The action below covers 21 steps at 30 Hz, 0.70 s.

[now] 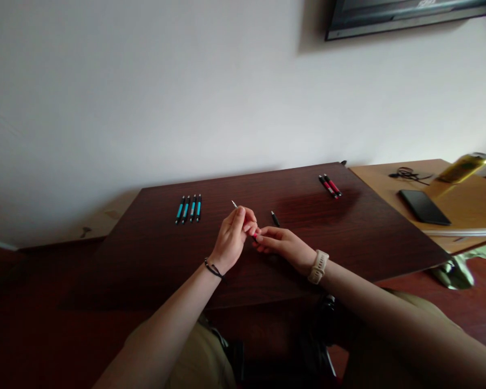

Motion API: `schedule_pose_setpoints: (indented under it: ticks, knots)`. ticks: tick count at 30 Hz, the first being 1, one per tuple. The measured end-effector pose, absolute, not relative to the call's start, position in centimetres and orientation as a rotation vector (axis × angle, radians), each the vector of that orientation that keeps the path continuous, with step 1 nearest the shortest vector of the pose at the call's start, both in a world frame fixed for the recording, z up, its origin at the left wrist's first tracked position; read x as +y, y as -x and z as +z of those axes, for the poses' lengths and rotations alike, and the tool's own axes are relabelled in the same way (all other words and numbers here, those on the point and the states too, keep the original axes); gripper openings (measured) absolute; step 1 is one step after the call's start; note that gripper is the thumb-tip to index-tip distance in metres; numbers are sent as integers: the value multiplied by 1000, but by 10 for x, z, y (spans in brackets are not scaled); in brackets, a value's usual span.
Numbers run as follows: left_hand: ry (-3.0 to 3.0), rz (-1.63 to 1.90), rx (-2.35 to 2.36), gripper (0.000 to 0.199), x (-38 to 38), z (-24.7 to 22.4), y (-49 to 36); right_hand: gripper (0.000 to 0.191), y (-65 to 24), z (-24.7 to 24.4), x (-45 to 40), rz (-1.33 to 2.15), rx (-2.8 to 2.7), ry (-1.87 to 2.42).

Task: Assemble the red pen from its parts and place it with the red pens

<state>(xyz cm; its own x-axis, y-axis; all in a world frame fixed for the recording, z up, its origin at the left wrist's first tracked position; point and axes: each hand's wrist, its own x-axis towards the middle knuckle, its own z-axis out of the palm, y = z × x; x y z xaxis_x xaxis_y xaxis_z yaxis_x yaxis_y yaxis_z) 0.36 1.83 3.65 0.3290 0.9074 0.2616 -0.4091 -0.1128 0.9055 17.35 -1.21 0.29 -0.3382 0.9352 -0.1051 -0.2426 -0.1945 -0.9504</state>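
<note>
Over the middle of the dark table, my left hand is closed around a pink pen, mostly hidden by the fingers. A thin pale tip, like a refill point, sticks out past that hand's far side. My right hand pinches the pen's pink and black near end, its fingertips touching those of my left. Just beyond the right hand lies a short black pen part, apart from both hands.
Several blue-and-black pens lie in a row at left. Two pink-and-black pens lie at far right. A lighter side table holds a phone, a black cord and a yellow can. A wall stands behind.
</note>
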Motion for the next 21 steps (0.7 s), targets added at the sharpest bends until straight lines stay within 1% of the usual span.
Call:
schedule_pose_setpoints:
  ticks: [4, 11, 16, 21]
  knots:
    - [-1241, 1319, 616, 42, 31, 39, 15, 37, -176, 5, -12, 1686, -1134, 970]
    - [-1141, 1530, 726, 45, 54, 37, 63, 41, -178, 6, -12, 1720, -1186, 996]
    - [-1142, 1540, 724, 54, 59, 33, 76, 42, -177, 4, -10, 1711, -1227, 993]
    - [-1185, 1483, 801, 52, 62, 25, 73, 42, -177, 3, -10, 1696, -1261, 1001]
